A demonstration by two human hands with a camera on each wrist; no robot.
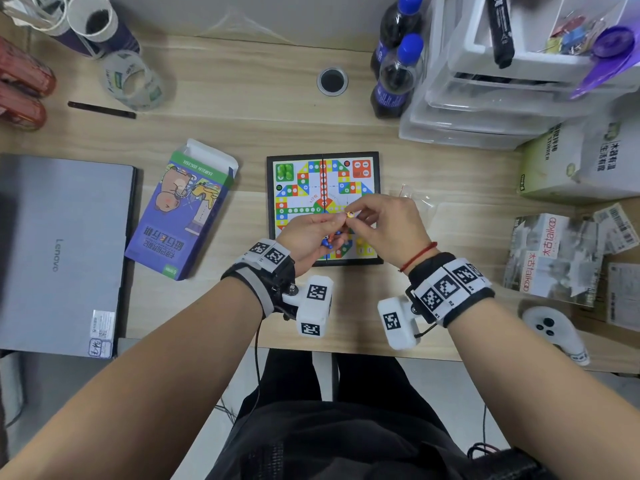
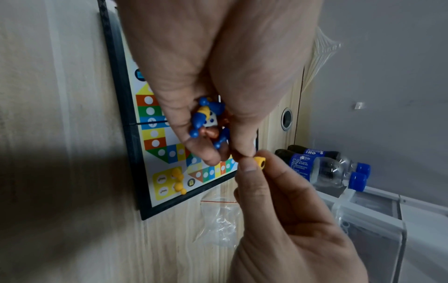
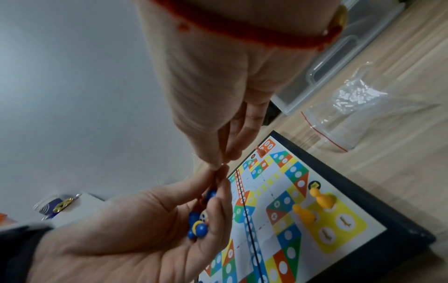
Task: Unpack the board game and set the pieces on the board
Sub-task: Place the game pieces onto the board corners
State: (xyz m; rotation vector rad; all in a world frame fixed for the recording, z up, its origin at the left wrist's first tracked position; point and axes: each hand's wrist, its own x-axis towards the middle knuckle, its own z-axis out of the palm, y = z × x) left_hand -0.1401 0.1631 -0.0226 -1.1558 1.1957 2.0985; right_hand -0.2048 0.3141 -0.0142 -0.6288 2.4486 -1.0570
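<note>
While pinched, yellow pawn (image 2: 259, 161) base-outward

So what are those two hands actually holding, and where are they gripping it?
The right hand pinches a yellow pawn by its base. The left hand cups a cluster of loose pieces in its curled fingers.

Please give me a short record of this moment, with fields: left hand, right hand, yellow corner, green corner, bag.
left hand: left hand cups loose pieces, blue, orange, yellow
right hand: right hand pinches one yellow pawn
yellow corner: two yellow pawns stand on the board
green corner: green pawns in place
bag: clear plastic bag lies beside the board, looks empty
</note>
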